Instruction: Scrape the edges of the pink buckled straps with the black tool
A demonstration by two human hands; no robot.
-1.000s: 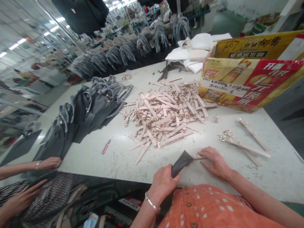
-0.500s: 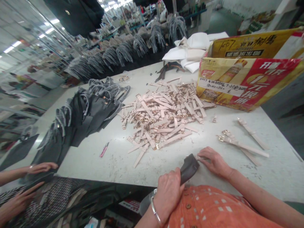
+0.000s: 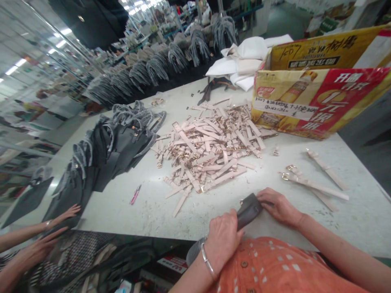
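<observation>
My left hand [image 3: 224, 232] is closed around a dark grey leather piece [image 3: 249, 212], folded over, with a small gold metal fitting at its upper edge. It is held just above the table's near edge, close to my body. At the far right end of this piece, the fingertips of my right hand [image 3: 279, 208] pinch its edge; whatever else lies between them is hidden. Beyond my hands spreads a large heap of pale pink straps [image 3: 210, 146] with gold buckles. Several loose buckled straps [image 3: 314, 187] lie to the right of my right hand.
A yellow and red cardboard box [image 3: 308, 101] stands at the back right, beside white folded pieces [image 3: 241, 61]. Dark grey bags [image 3: 122, 142] with wrapped handles lie in a row on the left. A pink thread snipper [image 3: 135, 195] lies nearby. A co-worker's hands [image 3: 65, 215] touch the bags.
Both my hands and the leather piece have shifted slightly right. The pale bit earlier visible at my right fingertips no longer shows. The co-worker's upper hand has moved a little right and is raised.
</observation>
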